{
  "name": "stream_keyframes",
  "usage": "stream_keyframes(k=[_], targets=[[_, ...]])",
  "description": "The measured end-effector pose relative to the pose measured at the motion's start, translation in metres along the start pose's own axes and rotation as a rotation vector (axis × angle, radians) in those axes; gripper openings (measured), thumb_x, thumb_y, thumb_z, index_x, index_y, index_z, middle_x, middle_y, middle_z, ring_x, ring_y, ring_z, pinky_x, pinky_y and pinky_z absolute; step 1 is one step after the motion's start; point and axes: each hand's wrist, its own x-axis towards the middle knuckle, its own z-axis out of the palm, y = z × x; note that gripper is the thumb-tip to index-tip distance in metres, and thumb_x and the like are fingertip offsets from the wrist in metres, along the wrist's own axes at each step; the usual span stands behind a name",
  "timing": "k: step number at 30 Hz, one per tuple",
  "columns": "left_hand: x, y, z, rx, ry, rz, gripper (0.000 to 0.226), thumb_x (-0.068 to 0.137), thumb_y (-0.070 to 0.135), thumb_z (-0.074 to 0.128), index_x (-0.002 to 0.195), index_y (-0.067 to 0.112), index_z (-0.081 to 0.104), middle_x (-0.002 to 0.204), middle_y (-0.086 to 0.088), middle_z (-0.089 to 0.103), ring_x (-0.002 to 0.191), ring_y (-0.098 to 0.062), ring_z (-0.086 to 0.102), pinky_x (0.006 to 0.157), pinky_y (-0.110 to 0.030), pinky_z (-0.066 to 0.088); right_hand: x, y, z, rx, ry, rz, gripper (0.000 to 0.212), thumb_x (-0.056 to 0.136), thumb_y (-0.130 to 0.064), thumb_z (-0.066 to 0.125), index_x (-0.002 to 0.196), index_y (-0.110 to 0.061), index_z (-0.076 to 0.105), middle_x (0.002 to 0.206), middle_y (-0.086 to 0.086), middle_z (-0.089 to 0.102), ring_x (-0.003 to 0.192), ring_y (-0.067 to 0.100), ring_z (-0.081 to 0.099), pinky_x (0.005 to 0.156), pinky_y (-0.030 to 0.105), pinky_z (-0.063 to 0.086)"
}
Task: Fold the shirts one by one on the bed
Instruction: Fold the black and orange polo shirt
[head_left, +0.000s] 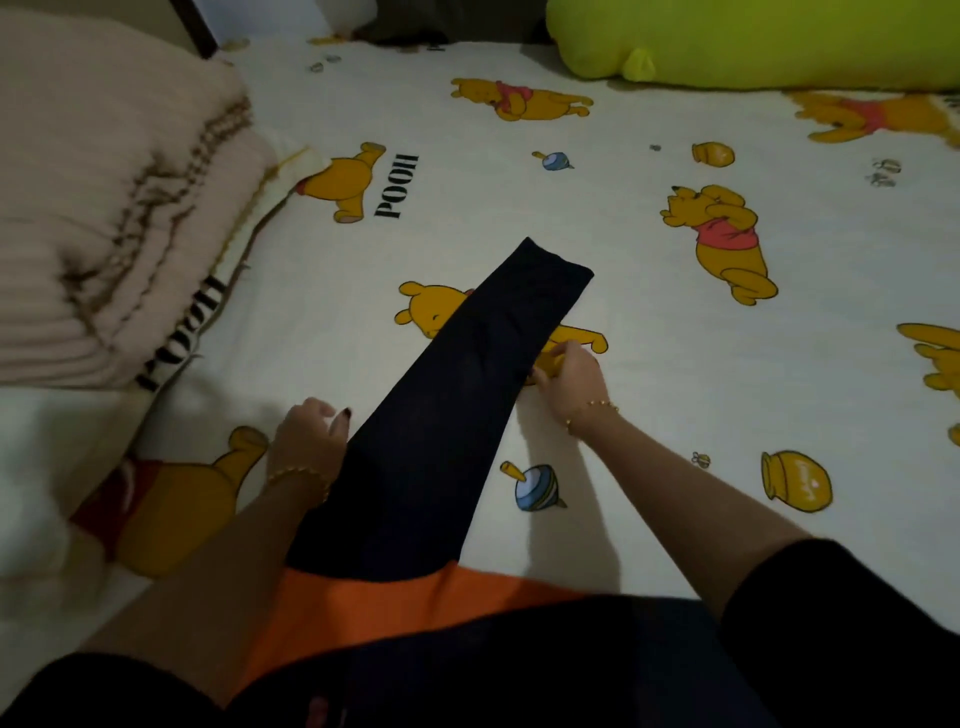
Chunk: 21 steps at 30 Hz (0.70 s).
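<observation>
Bear-print white bed sheet all across, folded pink blanket far left, lime plush at the far edge. Down the middle, dark navy shirt folded into a long narrow strip, near end meeting orange cloth. Beside its left edge, left hand, fingers loosely curled, thumb touching fabric, gripping nothing; at the right edge, right hand, fingertips on fabric, pinching or merely touching: cannot tell.

Black "POOH" print on white bedsheet, beside a bear. Second black print on the pillow edge at left, partly hidden, probably also "POOH".
</observation>
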Motion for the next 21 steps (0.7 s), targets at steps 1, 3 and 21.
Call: stream_keyframes(k=[1, 3, 21], targets=[[-0.013, -0.022, -0.011, 0.008, -0.029, -0.049, 0.027, 0.094, 0.029, 0.053, 0.098, 0.003, 0.058, 0.1, -0.019, 0.06, 0.092, -0.035, 0.057, 0.08, -0.042, 0.047, -0.02, -0.005, 0.007, -0.016, -0.029, -0.039, 0.034, 0.088, -0.021, 0.064, 0.115, -0.003, 0.05, 0.114, 0.018, 0.055, 0.104, 0.033, 0.055, 0.082, 0.035, 0.042], [-0.047, -0.062, -0.033, 0.019, -0.081, -0.155, 0.03, 0.096, 0.03, 0.05, 0.092, 0.001, 0.058, 0.095, -0.022, 0.061, 0.088, -0.037, 0.059, 0.079, -0.046, 0.048, -0.063, -0.02, 0.021, -0.047, -0.084, -0.12, 0.031, 0.089, -0.019, 0.062, 0.114, -0.004, 0.051, 0.112, 0.017, 0.054, 0.101, 0.03, 0.054, 0.081, 0.031, 0.039], [-0.303, -0.227, -0.131, 0.095, -0.169, -0.332, 0.061, 0.072, 0.067, 0.063, 0.099, 0.012, 0.056, 0.091, -0.005, 0.061, 0.084, -0.026, 0.062, 0.067, -0.031, 0.047, -0.33, -0.156, 0.201, -0.651, -0.563, -0.552, 0.08, 0.088, 0.002, 0.048, 0.151, -0.03, 0.01, 0.105, 0.017, 0.062, 0.093, 0.035, 0.062, 0.065, 0.036, 0.044]])
